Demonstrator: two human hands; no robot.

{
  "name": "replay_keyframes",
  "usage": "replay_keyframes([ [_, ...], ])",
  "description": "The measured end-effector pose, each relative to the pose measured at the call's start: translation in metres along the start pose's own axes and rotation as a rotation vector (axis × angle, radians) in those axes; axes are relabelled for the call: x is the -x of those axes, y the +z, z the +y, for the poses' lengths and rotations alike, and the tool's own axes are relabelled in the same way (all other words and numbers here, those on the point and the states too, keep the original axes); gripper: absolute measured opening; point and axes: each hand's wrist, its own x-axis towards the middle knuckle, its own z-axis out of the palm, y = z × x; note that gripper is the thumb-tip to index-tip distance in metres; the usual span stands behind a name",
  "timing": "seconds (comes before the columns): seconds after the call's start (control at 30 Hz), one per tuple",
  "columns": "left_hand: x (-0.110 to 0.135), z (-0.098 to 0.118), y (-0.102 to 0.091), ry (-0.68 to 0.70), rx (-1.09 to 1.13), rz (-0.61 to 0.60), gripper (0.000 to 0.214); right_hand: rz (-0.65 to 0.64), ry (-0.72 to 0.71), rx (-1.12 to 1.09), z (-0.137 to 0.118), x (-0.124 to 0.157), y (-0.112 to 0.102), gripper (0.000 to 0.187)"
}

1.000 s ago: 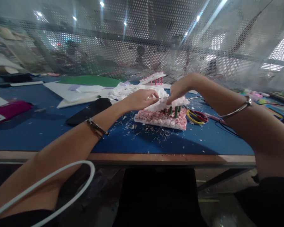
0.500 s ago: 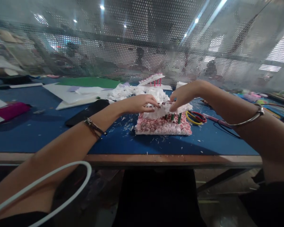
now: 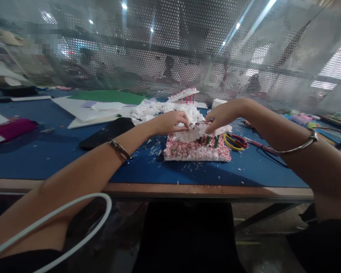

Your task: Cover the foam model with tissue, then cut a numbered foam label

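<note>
A small craft model stands in front of me. Its base is covered with pink and whitish crumpled paper pieces, and green posts hold up a white, paper-covered roof with dark reddish bits on top. At the roof's left end, my left hand has thumb and fingers drawn together in a pinch; whatever lies between the tips is too small to name. My right hand comes over the right end, its thumb and fingers gripping the roof. The fingertips partly hide the roof's top.
Behind the model lie a heap of torn white paper and a second model with red posts. A black flat object is on the left, green sheet beyond. Yellow-and-red-handled scissors lie right. A white cable loops below.
My left hand's fingers have curled from a more stretched pose into a pinch at the roof. My right hand stays at its end of the roof. The view has shifted slightly.
</note>
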Motion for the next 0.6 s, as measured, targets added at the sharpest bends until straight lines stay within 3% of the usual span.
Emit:
replay_keyframes([
  [0.2, -0.001, -0.002, -0.001, -0.077, -0.068, 0.129, 0.036, 0.055, -0.027, -0.079, 0.007, 0.001, 0.001, 0.078],
  [0.4, 0.0, -0.003, 0.0, -0.079, -0.047, 0.193, 0.031, 0.144, -0.019, -0.282, 0.021, 0.022, -0.007, 0.062],
  [0.5, 0.001, 0.0, 0.0, -0.096, -0.03, 0.172, 0.032, 0.247, 0.052, -0.223, 0.048, 0.039, -0.001, 0.055],
  [0.6, 0.0, 0.006, -0.002, -0.093, -0.003, 0.147, 0.034, 0.294, 0.325, -0.15, 0.089, 0.053, 0.025, 0.04],
])
